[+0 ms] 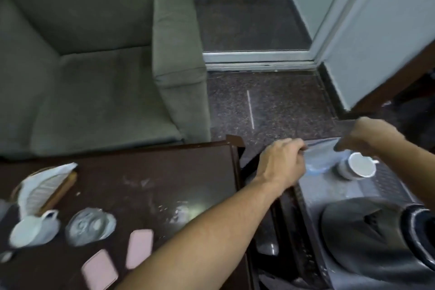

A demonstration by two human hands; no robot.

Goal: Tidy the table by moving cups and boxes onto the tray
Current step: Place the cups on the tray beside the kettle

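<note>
**Clerk:** Item, tray (329,186): grey ribbed liner, dark rim, standing right of the table (164,172). On it is a white cup (360,167), glazed and tilted, its mouth toward the person. Just beside that is a pale saucer (317,162), blurred.

**Checker:** Hands?

**Clerk:** Left hand (280,162): fingers curled, seemingly pinching the saucer's near edge, though the blur leaves this unsure. Right hand (367,139): fingers hanging loosely bent above the white cup, nothing seen in them.

**Checker:** Not yet on the tray?

**Clerk:** Second cup (33,228): white, handled, at the table's far left. Two pink boxes, both flat, matte and round-cornered. The inner box (138,248) has its long axis running away from the person. The outer box (100,268) lies askew, nearer the person.

**Checker:** Bearing from the hands?

**Clerk:** All three lie left of both hands, across the dark glossy tabletop and well apart from the tray. The left hand is the nearer, and its forearm passes just beside the inner box. By judgement, that box is the shortest reach, best gripped across its narrow width.
</note>
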